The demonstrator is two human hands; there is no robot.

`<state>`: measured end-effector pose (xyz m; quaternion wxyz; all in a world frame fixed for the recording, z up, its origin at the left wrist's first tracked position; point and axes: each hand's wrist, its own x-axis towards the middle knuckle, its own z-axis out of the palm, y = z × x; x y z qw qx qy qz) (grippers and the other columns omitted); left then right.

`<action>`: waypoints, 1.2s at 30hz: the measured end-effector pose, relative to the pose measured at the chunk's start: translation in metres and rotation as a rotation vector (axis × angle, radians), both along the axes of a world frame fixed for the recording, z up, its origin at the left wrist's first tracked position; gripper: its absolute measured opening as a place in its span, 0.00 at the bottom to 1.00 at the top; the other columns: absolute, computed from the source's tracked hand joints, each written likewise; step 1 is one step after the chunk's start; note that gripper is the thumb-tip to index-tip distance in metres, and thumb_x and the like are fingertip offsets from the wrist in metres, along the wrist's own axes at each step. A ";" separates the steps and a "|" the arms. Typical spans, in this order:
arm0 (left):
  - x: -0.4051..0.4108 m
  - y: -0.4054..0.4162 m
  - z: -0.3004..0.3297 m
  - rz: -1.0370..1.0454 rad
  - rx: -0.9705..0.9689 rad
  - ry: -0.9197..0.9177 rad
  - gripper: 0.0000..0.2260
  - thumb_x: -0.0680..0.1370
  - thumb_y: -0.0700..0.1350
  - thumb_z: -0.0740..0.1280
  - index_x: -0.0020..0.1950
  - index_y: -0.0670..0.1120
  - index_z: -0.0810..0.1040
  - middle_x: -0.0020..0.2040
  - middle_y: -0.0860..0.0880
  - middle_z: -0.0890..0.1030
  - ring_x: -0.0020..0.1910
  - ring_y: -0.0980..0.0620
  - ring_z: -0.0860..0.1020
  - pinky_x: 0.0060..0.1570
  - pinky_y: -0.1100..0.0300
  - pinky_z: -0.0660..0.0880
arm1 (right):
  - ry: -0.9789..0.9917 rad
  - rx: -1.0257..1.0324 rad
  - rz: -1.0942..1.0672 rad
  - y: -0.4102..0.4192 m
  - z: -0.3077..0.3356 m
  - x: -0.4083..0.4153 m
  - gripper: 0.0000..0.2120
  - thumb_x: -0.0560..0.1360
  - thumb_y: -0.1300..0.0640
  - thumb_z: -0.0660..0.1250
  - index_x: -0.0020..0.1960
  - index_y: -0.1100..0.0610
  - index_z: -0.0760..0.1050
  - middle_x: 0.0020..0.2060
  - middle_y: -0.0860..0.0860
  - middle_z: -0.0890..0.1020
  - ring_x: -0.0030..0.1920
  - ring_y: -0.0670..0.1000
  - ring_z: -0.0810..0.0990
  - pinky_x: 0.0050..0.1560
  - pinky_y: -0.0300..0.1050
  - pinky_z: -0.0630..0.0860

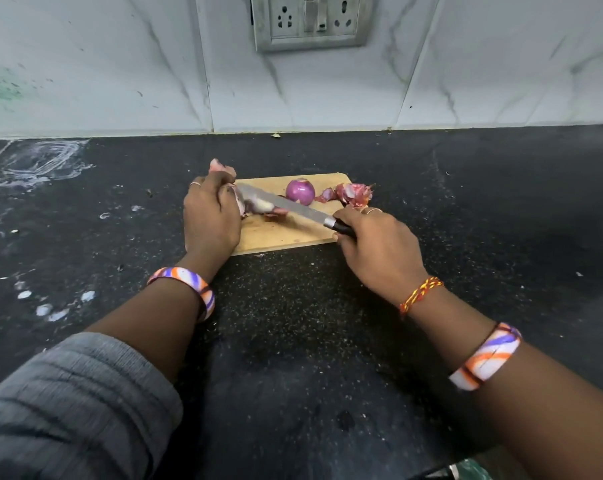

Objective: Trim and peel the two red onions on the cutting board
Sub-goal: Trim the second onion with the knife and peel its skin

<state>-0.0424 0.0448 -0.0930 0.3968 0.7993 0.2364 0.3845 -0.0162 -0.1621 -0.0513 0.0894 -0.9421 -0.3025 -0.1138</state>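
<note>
A small wooden cutting board (276,233) lies on the black counter. My left hand (210,216) grips a red onion (250,206) at the board's left end; most of that onion is hidden by my fingers and loose skin sticks up behind them. My right hand (376,244) holds the black handle of a knife (286,204), whose blade lies across the held onion. A second, peeled purple onion (300,191) sits upright at the back of the board, beyond the blade.
A pile of red onion skins (352,195) lies at the board's back right corner. The black speckled counter (293,323) carries white smears on the left. A tiled wall with a socket panel (312,22) stands behind.
</note>
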 end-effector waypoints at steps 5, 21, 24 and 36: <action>-0.004 -0.002 0.009 0.082 -0.219 -0.108 0.15 0.76 0.35 0.52 0.51 0.39 0.79 0.47 0.45 0.78 0.48 0.51 0.73 0.44 0.66 0.65 | 0.126 0.056 -0.035 -0.022 -0.001 0.024 0.14 0.74 0.55 0.67 0.58 0.44 0.77 0.52 0.53 0.79 0.58 0.56 0.72 0.59 0.49 0.62; -0.002 0.006 0.007 0.123 -0.322 -0.076 0.15 0.79 0.39 0.52 0.57 0.41 0.77 0.51 0.46 0.77 0.47 0.53 0.71 0.34 0.68 0.64 | 0.003 -0.035 0.209 -0.009 0.000 0.042 0.12 0.73 0.60 0.67 0.55 0.50 0.81 0.53 0.50 0.82 0.57 0.55 0.75 0.58 0.52 0.70; -0.001 0.007 0.009 0.127 -0.326 -0.069 0.16 0.79 0.39 0.52 0.56 0.41 0.77 0.49 0.48 0.75 0.47 0.52 0.71 0.34 0.68 0.66 | -0.039 -0.020 0.177 -0.002 -0.003 0.044 0.12 0.73 0.60 0.66 0.54 0.50 0.81 0.53 0.50 0.81 0.58 0.55 0.74 0.56 0.51 0.69; -0.001 0.007 0.002 0.004 -0.097 -0.043 0.11 0.78 0.40 0.59 0.55 0.40 0.78 0.52 0.42 0.81 0.49 0.51 0.76 0.48 0.65 0.67 | -0.050 -0.090 0.029 0.024 -0.011 0.032 0.16 0.75 0.54 0.60 0.59 0.55 0.77 0.55 0.55 0.78 0.57 0.57 0.72 0.53 0.52 0.74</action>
